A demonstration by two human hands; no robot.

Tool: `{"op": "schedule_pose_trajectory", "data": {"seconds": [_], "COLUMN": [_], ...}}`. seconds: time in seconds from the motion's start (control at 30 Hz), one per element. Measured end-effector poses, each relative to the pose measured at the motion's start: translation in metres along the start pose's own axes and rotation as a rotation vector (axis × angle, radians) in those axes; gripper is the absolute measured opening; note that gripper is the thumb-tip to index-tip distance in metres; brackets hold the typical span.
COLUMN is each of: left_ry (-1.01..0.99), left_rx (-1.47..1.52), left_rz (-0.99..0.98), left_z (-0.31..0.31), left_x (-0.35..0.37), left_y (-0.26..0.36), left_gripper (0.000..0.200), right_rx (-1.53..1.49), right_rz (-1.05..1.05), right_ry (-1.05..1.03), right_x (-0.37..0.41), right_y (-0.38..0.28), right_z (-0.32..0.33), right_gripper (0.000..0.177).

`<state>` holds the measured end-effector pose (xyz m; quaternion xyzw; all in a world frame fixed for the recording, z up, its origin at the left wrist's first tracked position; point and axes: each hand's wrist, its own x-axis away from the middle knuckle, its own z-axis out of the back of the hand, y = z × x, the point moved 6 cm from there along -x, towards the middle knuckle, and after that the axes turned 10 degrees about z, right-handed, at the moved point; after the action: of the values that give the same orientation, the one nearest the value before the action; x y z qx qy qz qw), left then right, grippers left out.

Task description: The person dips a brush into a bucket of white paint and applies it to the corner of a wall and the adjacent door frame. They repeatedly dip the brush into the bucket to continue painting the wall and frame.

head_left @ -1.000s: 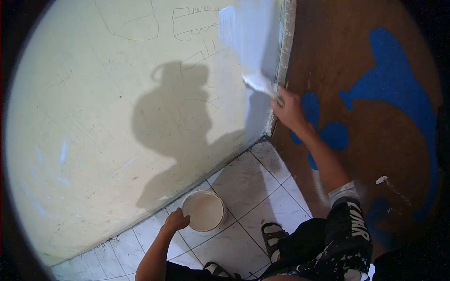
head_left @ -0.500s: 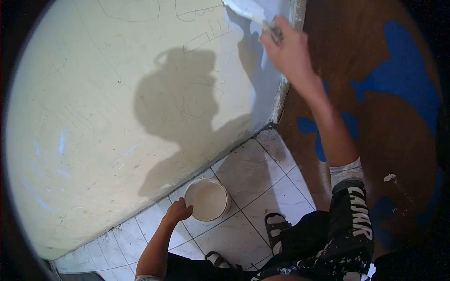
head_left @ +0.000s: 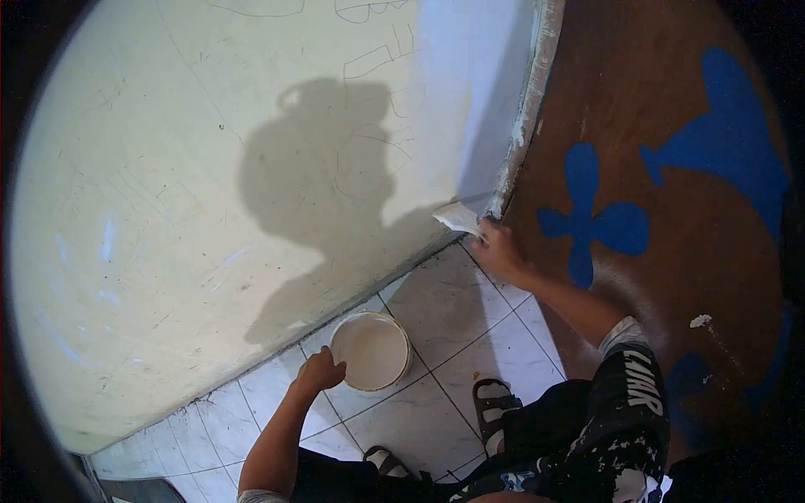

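My right hand (head_left: 501, 254) is closed round the handle of a paintbrush (head_left: 458, 218), whose wide white head lies against the bottom of the wall close to the corner. The wall (head_left: 193, 168) is cream with pencil scribbles, and a fresh white strip (head_left: 470, 92) runs down its right side. My left hand (head_left: 321, 372) grips the rim of a round bucket (head_left: 370, 352) of whitish paint on the floor; its fingers are partly hidden by the rim.
White floor tiles (head_left: 453, 293) run along the wall's foot. To the right, a brown surface (head_left: 620, 310) bears a blue flower shape (head_left: 581, 222) and larger blue shapes. My sandalled feet (head_left: 495, 407) stand just behind the bucket. My shadow falls on the wall.
My right hand has brought the paintbrush down from high on the white strip to the wall's lower corner. My left hand stays on the bucket's rim.
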<state>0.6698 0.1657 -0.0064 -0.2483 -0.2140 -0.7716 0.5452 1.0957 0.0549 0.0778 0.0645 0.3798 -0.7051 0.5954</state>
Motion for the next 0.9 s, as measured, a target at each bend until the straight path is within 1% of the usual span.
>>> {"op": "schedule_pose_trajectory", "data": {"seconds": [0.07, 0.13, 0.2, 0.27, 0.33, 0.4, 0.43, 0.47, 0.5, 0.53, 0.6, 0.63, 0.67, 0.7, 0.73, 0.77, 0.8, 0.87, 0.9], "left_ry": [-0.009, -0.015, -0.018, -0.006, -0.003, -0.005, -0.002, 0.000, -0.005, -0.002, -0.002, 0.010, 0.021, 0.017, -0.002, -0.020, -0.023, -0.016, -0.017], "left_rx": [0.005, 0.014, 0.020, 0.003, -0.006, -0.008, -0.003, 0.000, -0.003, 0.007, 0.009, 0.012, 0.015, 0.013, 0.012, 0.011, 0.010, 0.022, 0.023], "left_rz": [0.023, 0.022, 0.016, 0.005, 0.008, 0.011, 0.004, -0.004, -0.006, 0.003, 0.008, 0.000, -0.007, -0.007, -0.006, -0.004, -0.004, -0.015, -0.012], "left_z": [0.001, -0.001, -0.004, -0.005, -0.004, -0.004, -0.003, -0.003, -0.004, -0.003, -0.004, -0.005, -0.007, -0.005, -0.002, -0.002, -0.002, -0.002, -0.001], "left_x": [0.002, -0.001, -0.005, -0.008, -0.006, -0.005, -0.004, -0.004, -0.004, -0.004, -0.007, -0.009, -0.009, -0.008, -0.005, -0.003, -0.003, -0.004, -0.003], "left_y": [0.001, 0.001, 0.000, 0.000, 0.000, 0.000, 0.000, 0.001, 0.001, 0.002, 0.000, -0.001, -0.002, 0.000, 0.001, 0.002, 0.002, 0.001, 0.001], "left_gripper": [0.063, 0.063, 0.064, 0.064, 0.064, 0.064, 0.064, 0.064, 0.064, 0.064, 0.064, 0.064, 0.064, 0.064, 0.064, 0.064, 0.064, 0.063, 0.063], "right_rx": [0.008, 0.084, 0.124, 0.123, 0.196, 0.257, 0.257, 0.280, 0.303, 0.304, 0.331, 0.333, 0.246, 0.157, 0.157, 0.158, 0.160, 0.041, 0.088], "right_rz": [-0.170, -0.032, 0.042, -0.004, 0.016, 0.088, 0.087, 0.057, 0.025, 0.019, 0.316, 0.310, 0.214, 0.120, 0.116, 0.195, 0.276, 0.194, 0.220], "right_ry": [-0.249, -0.202, -0.139, -0.192, -0.143, -0.073, -0.078, -0.016, 0.047, 0.045, 0.315, 0.312, 0.337, 0.364, 0.360, 0.468, 0.576, 0.541, 0.533], "right_x": [-0.022, -0.055, -0.101, -0.141, -0.163, -0.179, -0.182, -0.184, -0.184, -0.185, -0.186, -0.183, -0.177, -0.174, -0.175, -0.174, -0.169, -0.151, -0.138], "right_y": [-0.011, -0.014, -0.020, -0.033, -0.064, -0.077, -0.090, -0.104, -0.110, -0.106, -0.115, -0.127, -0.143, -0.147, -0.137, -0.123, -0.111, -0.084, -0.071], "right_z": [0.021, 0.048, 0.081, 0.114, 0.148, 0.174, 0.187, 0.205, 0.216, 0.219, 0.239, 0.245, 0.254, 0.260, 0.254, 0.246, 0.236, 0.195, 0.168], "right_gripper": [0.026, 0.039, 0.033, 0.029, 0.027, 0.026, 0.026, 0.030, 0.034, 0.034, 0.024, 0.024, 0.015, 0.008, 0.008, 0.021, 0.037, 0.044, 0.032]}}
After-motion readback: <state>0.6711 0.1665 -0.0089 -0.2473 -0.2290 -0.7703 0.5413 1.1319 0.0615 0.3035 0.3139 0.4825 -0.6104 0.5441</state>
